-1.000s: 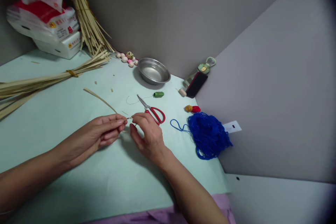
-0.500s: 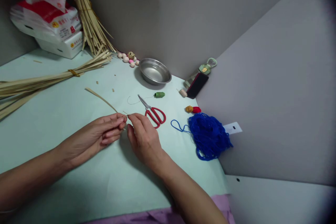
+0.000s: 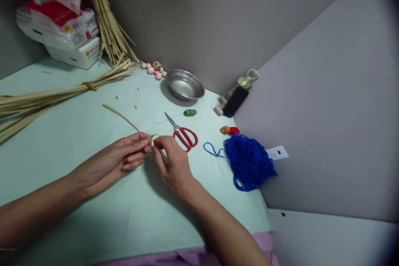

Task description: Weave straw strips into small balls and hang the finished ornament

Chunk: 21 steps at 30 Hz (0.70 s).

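Note:
My left hand (image 3: 124,153) is closed, pinching a narrow straw strip (image 3: 121,117) between thumb and fingertips. One long end of the strip sticks out up and to the left over the table; a small bent or knotted part shows at the fingertips. Right beside it is my right hand (image 3: 173,162), its thumb and forefinger curled in close to that small part. What lies between those fingers is too small to make out. Red-handled scissors (image 3: 181,131) lie partly open just beyond my right hand, close to a green spool (image 3: 190,112) with a loose thread.
A bundle of straw strips (image 3: 62,93) lies at left, another (image 3: 110,29) stands behind. A metal bowl (image 3: 185,85), small round beads (image 3: 151,70), a phone (image 3: 236,102), blue cord (image 3: 249,162), a red-and-yellow piece (image 3: 230,130) and tissue packs (image 3: 67,29) line the walls.
My right fingertips have shifted slightly right and away from my left fingertips, uncovering the small part of the strip there. My left hand stays nearly in place.

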Each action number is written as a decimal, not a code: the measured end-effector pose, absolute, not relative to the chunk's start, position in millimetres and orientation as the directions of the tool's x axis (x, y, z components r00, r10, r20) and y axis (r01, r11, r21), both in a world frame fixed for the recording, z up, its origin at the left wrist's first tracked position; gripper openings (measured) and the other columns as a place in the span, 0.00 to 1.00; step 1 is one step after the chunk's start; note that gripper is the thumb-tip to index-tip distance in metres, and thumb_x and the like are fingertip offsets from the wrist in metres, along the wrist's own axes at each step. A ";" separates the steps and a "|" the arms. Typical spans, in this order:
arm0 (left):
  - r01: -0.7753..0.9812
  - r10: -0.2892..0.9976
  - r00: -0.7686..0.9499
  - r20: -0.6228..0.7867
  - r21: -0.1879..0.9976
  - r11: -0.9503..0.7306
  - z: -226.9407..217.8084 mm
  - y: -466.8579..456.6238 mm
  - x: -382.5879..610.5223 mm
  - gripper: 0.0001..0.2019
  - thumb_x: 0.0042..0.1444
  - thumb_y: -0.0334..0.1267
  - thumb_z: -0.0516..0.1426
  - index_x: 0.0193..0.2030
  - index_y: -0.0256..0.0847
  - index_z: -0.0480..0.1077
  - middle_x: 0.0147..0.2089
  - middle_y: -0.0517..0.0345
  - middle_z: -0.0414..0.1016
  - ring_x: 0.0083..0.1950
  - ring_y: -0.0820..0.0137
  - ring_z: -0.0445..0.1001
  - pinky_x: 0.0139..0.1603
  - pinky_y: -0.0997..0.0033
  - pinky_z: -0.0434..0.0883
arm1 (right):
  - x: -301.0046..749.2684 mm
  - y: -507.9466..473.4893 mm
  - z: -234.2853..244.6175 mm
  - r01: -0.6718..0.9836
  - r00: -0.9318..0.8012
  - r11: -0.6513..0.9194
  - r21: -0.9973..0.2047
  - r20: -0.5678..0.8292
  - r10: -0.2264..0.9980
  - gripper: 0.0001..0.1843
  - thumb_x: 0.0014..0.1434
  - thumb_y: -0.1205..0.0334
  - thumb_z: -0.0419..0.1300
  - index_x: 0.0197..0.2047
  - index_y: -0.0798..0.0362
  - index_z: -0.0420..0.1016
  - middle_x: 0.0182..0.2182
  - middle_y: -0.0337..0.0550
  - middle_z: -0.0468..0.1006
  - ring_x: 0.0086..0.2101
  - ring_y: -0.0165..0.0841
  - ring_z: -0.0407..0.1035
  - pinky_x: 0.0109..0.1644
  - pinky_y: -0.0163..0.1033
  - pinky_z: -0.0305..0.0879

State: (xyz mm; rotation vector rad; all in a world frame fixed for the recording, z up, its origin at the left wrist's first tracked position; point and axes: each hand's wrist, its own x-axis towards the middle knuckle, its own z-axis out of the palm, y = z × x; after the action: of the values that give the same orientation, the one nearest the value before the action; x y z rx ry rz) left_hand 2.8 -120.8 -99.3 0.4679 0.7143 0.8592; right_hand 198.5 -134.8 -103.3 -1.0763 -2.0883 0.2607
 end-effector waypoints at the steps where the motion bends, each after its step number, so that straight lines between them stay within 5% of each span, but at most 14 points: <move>1: -0.521 0.815 0.443 -0.373 0.633 0.573 -99.2 -120.7 2.4 0.18 0.46 0.41 0.83 0.37 0.36 0.84 0.35 0.61 0.71 0.26 0.83 0.55 0.19 0.88 0.64 | 198.2 -135.1 -104.3 0.618 -0.363 0.629 -0.471 0.539 0.760 0.10 0.80 0.63 0.52 0.49 0.52 0.75 0.40 0.50 0.83 0.41 0.39 0.79 0.46 0.43 0.79; 7: -0.524 0.815 0.436 -0.382 0.629 0.575 -97.3 -120.6 4.4 0.21 0.43 0.42 0.84 0.37 0.36 0.84 0.33 0.63 0.70 0.25 0.83 0.55 0.19 0.88 0.63 | 195.2 -137.0 -105.7 0.626 -0.357 0.575 -0.527 0.462 0.812 0.15 0.80 0.63 0.53 0.62 0.54 0.76 0.47 0.54 0.86 0.45 0.40 0.80 0.50 0.44 0.79; 13: -0.484 0.830 0.406 -0.382 0.681 0.550 -92.1 -120.2 5.9 0.22 0.42 0.44 0.84 0.36 0.36 0.83 0.33 0.63 0.71 0.25 0.83 0.54 0.19 0.87 0.61 | 197.0 -133.8 -100.4 0.546 -0.233 0.449 -0.707 0.387 0.892 0.08 0.75 0.61 0.62 0.44 0.49 0.83 0.39 0.44 0.82 0.39 0.35 0.77 0.46 0.40 0.77; 21: -0.242 0.885 0.306 -0.350 0.871 0.428 -94.7 -121.1 4.7 0.17 0.51 0.50 0.77 0.35 0.42 0.79 0.25 0.66 0.65 0.23 0.78 0.55 0.22 0.82 0.56 | 195.4 -142.6 -88.8 0.559 -0.294 0.657 -0.507 0.619 0.728 0.10 0.75 0.65 0.59 0.44 0.51 0.82 0.46 0.51 0.80 0.40 0.37 0.76 0.44 0.44 0.78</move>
State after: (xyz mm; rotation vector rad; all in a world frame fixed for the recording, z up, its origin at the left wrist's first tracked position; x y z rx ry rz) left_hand 4.7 -121.1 -94.7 0.8068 0.9737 0.8640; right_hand 195.4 -142.6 -88.8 -1.0022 -1.9863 0.2414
